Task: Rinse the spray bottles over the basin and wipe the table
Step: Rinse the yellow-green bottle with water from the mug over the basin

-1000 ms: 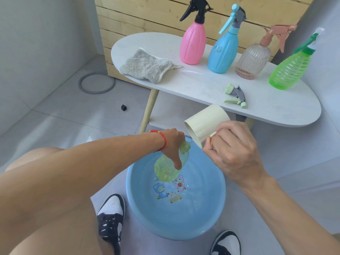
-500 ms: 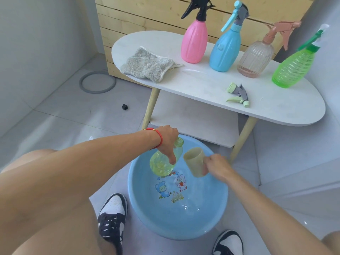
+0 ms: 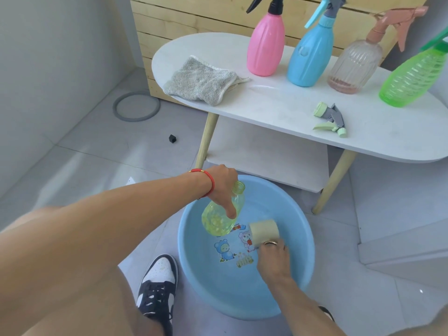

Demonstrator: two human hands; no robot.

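The left hand, a red cord bracelet at its wrist, curls its fingers over the shoulder of a capless, translucent yellow-green plastic spray bottle, held tilted above the round, smooth light-blue plastic basin with its threaded open neck pointing up and away. The right hand reaches down into the basin and grips a cylindrical, matte cream-coloured plastic cup by its handle side, the cup lying sideways just beside the bottle's rounded base; how deep it sits in the water cannot be told. Cartoon stickers show on the basin's glossy floor. The basin rests on pale grey floor tiles before a white oval-topped table on tapered wooden legs. On the tabletop a nubbly grey cloth lies crumpled near the left end, and a loose pale-green and grey trigger spray head lies on its side near the front edge. Behind stand four capped bottles: an opaque fluted pink bottle, an opaque sky-blue bottle, a clear ribbed bottle with a salmon trigger, and a translucent ridged bright-green bottle.
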